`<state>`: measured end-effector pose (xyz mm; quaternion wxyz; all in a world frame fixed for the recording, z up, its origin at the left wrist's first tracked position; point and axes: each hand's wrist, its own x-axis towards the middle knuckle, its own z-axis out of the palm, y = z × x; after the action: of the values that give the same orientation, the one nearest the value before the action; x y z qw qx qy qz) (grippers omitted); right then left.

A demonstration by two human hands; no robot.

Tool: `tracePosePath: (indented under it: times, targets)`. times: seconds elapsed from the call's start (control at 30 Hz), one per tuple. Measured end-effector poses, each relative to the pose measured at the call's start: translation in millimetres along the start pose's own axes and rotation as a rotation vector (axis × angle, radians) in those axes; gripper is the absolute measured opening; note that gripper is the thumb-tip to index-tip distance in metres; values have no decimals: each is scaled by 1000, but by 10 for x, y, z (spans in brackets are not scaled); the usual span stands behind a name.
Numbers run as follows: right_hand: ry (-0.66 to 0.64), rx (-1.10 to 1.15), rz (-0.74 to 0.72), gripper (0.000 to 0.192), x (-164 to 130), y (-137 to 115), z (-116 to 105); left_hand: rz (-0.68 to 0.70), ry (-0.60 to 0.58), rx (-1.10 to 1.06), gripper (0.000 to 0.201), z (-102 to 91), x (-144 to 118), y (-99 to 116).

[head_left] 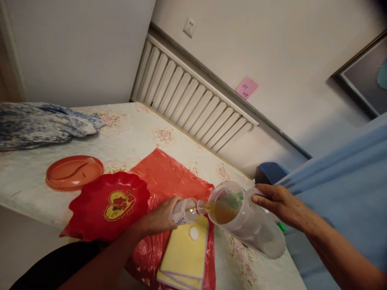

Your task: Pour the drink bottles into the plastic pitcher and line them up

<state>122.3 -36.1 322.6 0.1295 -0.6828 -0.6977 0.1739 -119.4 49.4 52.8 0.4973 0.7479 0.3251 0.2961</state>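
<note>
Jug (248,225) of amber liquid, tipped over the table (136,133), spout touching the bottle (187,211) mouth. Right hand (281,203) grips its handle; left hand (160,219) wraps the small bottle above a yellow cloth (184,257). Judged heavy, rigid plastic, possibly slippery; the handle is the safest hold.

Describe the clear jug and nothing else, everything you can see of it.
The clear jug looks like see-through plastic, wide-mouthed, with a handle gripped by the right hand. It is tipped far over above the table edge, mouth toward the small bottle held by the left hand. Amber liquid pools at its lip, which meets the bottle's mouth.
</note>
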Motion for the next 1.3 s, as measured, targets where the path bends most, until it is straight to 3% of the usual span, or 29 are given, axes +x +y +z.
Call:
tracePosePath:
  times: [0.4, 0.6, 0.77, 1.03, 1.17, 1.3]
  targets:
    - [-4, 30, -5, 38, 0, -10, 15, 5, -10, 30, 54, 10, 11, -5]
    - [-11, 119, 41, 41, -30, 157, 62, 12, -18, 0, 58, -11, -3, -1]
    - [-32, 320, 142, 49, -104, 312, 217, -15, -25, -48, 62, -39, -33, 60]
    - [145, 555, 135, 46, -142, 665, 401, -18, -49, -173, 68, -92, -93, 133]
    - [242, 682, 78, 48, -42, 712, 457, -4, -88, -304, 71, -104, -150, 82]
    - [370, 847, -2, 53, 161, 683, 630, 12, -204, -384, 78, -93, -211, 76]
